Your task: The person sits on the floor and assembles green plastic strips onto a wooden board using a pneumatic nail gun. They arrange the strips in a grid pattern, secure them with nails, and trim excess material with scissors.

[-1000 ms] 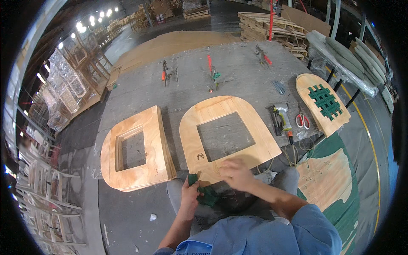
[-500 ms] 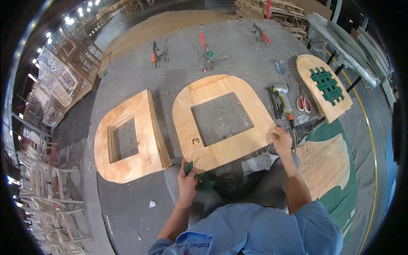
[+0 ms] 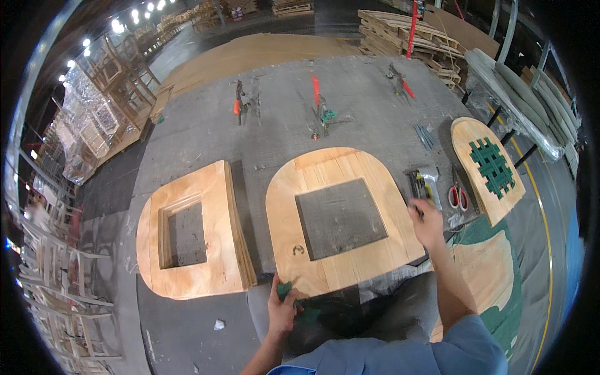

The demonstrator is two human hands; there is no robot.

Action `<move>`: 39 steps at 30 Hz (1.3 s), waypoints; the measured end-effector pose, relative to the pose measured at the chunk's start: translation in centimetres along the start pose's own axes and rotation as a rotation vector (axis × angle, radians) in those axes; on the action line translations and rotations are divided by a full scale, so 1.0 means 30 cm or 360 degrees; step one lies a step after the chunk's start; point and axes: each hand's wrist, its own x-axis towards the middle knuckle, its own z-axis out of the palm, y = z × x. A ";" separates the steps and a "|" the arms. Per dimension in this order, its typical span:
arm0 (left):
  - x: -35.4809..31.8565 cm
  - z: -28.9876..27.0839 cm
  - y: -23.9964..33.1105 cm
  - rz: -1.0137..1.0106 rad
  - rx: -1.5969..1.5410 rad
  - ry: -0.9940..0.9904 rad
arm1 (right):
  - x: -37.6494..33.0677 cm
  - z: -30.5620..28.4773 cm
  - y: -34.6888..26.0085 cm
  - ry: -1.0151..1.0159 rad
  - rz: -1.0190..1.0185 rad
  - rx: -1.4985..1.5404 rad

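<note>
The plywood seat frame [image 3: 340, 219] with the square hole lies flat on the grey counter [image 3: 275, 125] right in front of me. My left hand [image 3: 282, 307] sits at the frame's near edge, forearm coming up from below, fingers curled and pinching a strip of green webbing [image 3: 294, 299] against that edge. My right arm stretches out past the frame's right side, wrist bent, and my right hand [image 3: 427, 220] reaches just beyond the frame's right rim toward the staple gun [image 3: 420, 183]; its fingers are bent, but I cannot tell whether they grip anything. Red-handled scissors [image 3: 457, 197] lie just right of the gun. A stack of similar frames [image 3: 190, 231] rests left of my frame, close beside it
</note>
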 end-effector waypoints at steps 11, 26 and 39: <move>0.061 -0.009 -0.049 0.0204 0.0315 0.0041 | 1.360 0.628 -0.351 -0.0354 -0.0385 0.0240; 0.054 0.045 0.049 -0.0459 0.0019 0.0301 | 1.627 1.250 -0.253 -0.1085 -0.0279 -0.0592; 0.090 0.015 0.051 -0.0136 0.0378 -0.0018 | 0.687 0.448 0.003 0.0054 0.0222 0.1004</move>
